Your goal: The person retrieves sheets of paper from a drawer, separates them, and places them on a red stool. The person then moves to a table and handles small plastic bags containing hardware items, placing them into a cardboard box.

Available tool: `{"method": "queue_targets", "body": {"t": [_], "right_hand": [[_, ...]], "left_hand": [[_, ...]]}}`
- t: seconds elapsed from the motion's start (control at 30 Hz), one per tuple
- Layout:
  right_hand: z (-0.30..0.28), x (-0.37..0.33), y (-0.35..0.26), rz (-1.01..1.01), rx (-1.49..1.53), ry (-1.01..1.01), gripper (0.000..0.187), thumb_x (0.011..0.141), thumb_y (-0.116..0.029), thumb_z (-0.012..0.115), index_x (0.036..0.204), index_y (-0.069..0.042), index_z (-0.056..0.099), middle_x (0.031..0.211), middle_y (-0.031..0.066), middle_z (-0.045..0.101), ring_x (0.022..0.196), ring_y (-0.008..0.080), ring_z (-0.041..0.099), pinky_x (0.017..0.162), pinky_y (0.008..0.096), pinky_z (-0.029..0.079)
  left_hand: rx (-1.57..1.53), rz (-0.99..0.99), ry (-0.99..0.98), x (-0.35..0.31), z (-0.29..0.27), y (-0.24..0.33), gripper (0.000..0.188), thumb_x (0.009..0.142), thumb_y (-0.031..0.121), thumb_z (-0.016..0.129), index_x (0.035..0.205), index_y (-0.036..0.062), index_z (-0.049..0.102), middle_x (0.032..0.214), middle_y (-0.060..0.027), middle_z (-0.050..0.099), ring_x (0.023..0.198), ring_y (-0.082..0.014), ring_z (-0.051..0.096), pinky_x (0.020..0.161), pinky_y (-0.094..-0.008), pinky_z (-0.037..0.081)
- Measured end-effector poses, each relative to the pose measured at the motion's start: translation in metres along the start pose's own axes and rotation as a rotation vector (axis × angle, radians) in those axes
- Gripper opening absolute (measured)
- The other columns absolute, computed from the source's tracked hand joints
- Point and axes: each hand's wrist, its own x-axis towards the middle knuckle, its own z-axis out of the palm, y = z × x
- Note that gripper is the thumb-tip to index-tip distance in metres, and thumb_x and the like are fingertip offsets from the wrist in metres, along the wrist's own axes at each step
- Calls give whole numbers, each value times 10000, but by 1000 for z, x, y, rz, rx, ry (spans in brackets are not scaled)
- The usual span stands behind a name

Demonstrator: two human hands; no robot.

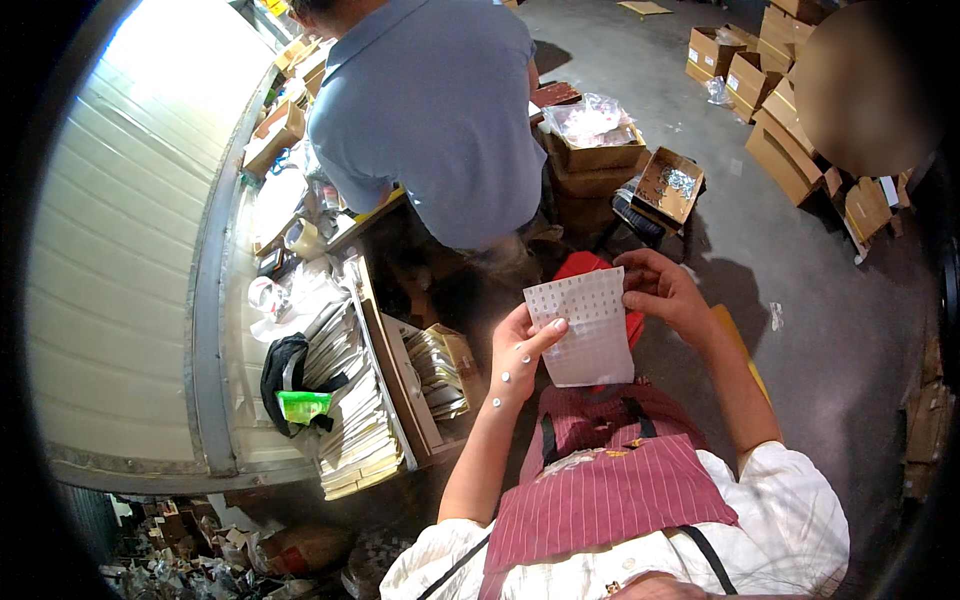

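Observation:
A white sheet of small stickers [580, 345] is held up in front of my red striped apron, with rows of small dark marks across its upper part and a paler lower part. My left hand [518, 345] grips its left edge, thumb on the front and fingers behind. At the upper right edge is my right hand [668, 292], its thumb and bent fingers closed at the paper; the fingertips are partly hidden. Several small round white stickers [505, 377] are stuck along my left wrist and the base of the thumb.
A co-worker in a blue shirt [430, 120] is close ahead. To the left, a table carries stacked paper sheets [360, 420], a black bag [284, 385] and tape rolls [303, 239]. An open box of small parts [668, 188] stands ahead right, with cartons [785, 140] beyond.

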Motion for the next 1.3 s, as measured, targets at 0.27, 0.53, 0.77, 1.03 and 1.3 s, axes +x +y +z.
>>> {"method": "queue_targets", "body": {"t": [0.27, 0.53, 0.77, 1.03, 1.3], "right_hand": [[16, 1, 11, -97, 43, 127, 428, 849, -69, 760, 1229, -38, 566, 1026, 42, 638, 919, 135, 640, 784, 317, 564], [15, 0, 19, -245, -74, 264, 302, 876, -61, 743, 1124, -40, 572, 985, 29, 629, 860, 110, 634, 668, 279, 558], [20, -8, -5, -16, 88, 226, 236, 981, -147, 645, 1170, -25, 574, 941, 55, 667, 767, 102, 644, 659, 274, 552], [12, -25, 1, -37, -41, 107, 512, 854, -104, 753, 1300, -41, 509, 955, 56, 670, 763, 108, 645, 671, 278, 541], [11, -40, 5, 105, -100, 131, 705, 777, -103, 812, 1377, -58, 445, 911, 62, 633, 789, 124, 646, 640, 268, 527]], "left_hand": [[-34, -7, 10, -4, -7, -6, 433, 879, 82, 767, 1264, -35, 608, 1171, -108, 702, 1042, -163, 670, 950, -316, 509], [-30, -9, 29, -5, -3, -7, 438, 878, 106, 760, 1261, -51, 619, 1158, -128, 709, 1033, -181, 670, 950, -326, 494], [-18, -3, 69, -6, 2, -9, 435, 879, 113, 751, 1253, -67, 619, 1147, -154, 713, 1018, -194, 675, 947, -330, 490], [-22, -6, 80, -3, 12, -13, 446, 881, 108, 746, 1260, -80, 602, 1141, -163, 710, 1027, -206, 675, 952, -338, 489], [-43, 27, 93, -3, 16, -15, 450, 879, 120, 746, 1253, -85, 602, 1146, -165, 703, 1032, -208, 671, 951, -338, 488]]}}
